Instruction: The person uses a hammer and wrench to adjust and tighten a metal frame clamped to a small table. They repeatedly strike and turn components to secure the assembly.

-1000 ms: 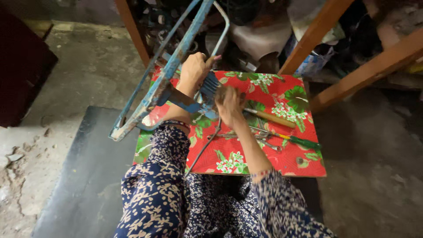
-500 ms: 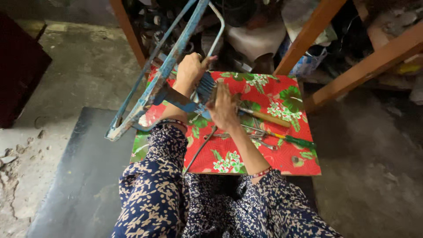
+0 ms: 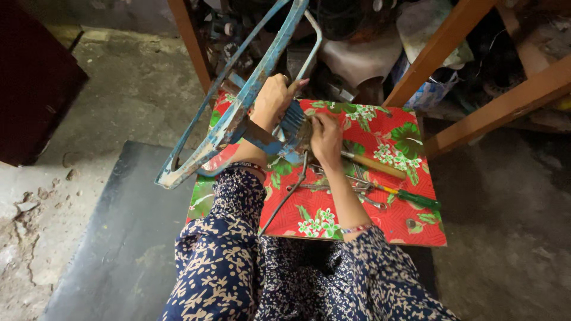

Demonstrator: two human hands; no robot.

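A worn blue metal frame [image 3: 238, 113] with chipped paint leans across the left side of a small table covered in a red flowered cloth [image 3: 392, 134]. My left hand [image 3: 272, 98] grips the frame near its ribbed blue part [image 3: 292, 116]. My right hand [image 3: 326, 135] is closed just right of that ribbed part, fingers pressed against it; what it holds is hidden. A thin dark cable [image 3: 285, 199] hangs from the frame down toward my lap.
A wooden-handled tool [image 3: 375, 165], a green-handled screwdriver [image 3: 413, 197] and metal pliers [image 3: 333, 187] lie on the cloth. Slanted wooden beams [image 3: 505, 104] and cluttered shelves stand behind. A dark mat [image 3: 119, 238] covers the concrete floor at the left.
Both hands stay on the frame's ribbed part. My right hand has shifted slightly up and right against it; the frame barely moved.
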